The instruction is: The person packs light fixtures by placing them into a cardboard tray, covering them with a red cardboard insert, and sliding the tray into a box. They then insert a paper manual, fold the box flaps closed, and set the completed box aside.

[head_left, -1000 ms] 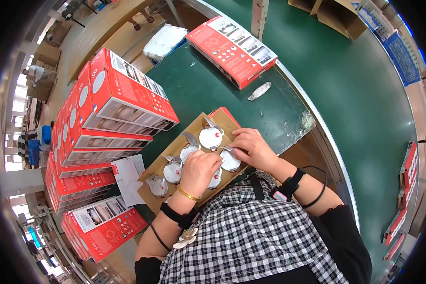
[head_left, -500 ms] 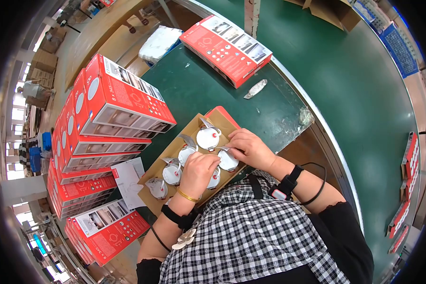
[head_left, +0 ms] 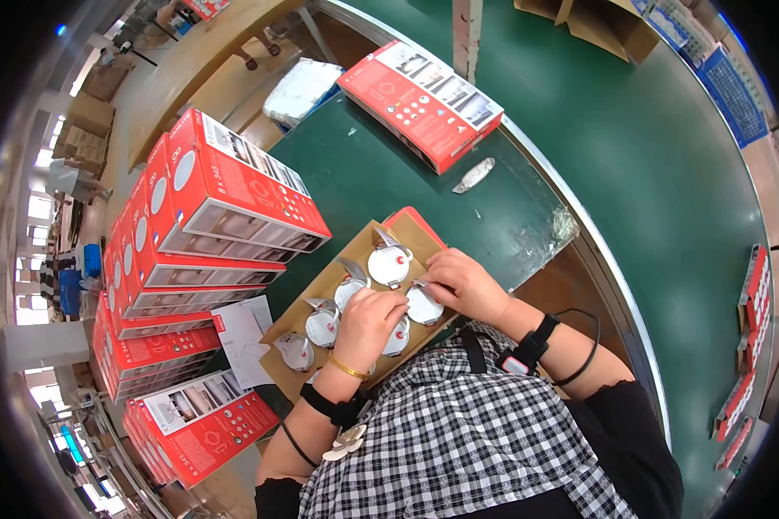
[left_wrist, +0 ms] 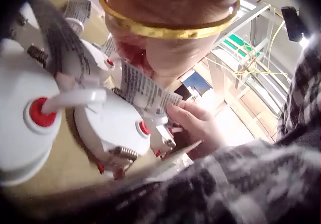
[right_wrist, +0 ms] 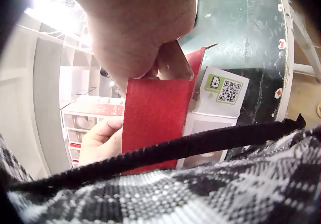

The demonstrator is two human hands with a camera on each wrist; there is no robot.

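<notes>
An open carton (head_left: pixel 279 346) with a brown inside holds several white round lamp fittings (head_left: pixel 389 265), each with a red spot and a printed label. In the head view my right hand (head_left: pixel 467 284) reaches over the carton's right end and pinches a printed label (left_wrist: pixel 145 89) at a fitting (head_left: pixel 424 304); the left wrist view shows its thumb on the label's edge. My left hand (head_left: pixel 370 327) is over the carton's middle, fingers curled down among the fittings, tips close to the same label. I cannot tell what its hidden fingertips hold.
Stacked red boxes (head_left: pixel 234 203) stand left of the carton, with a white paper sheet (head_left: pixel 242 339) between. Another red box (head_left: pixel 422 102) lies at the table's far side, near a small crumpled white piece (head_left: pixel 473 176). A green surface (head_left: pixel 658 190) with a metal edge runs along the right.
The head view has shifted slightly. Both hands stay over the same fittings, with only small finger movement.
</notes>
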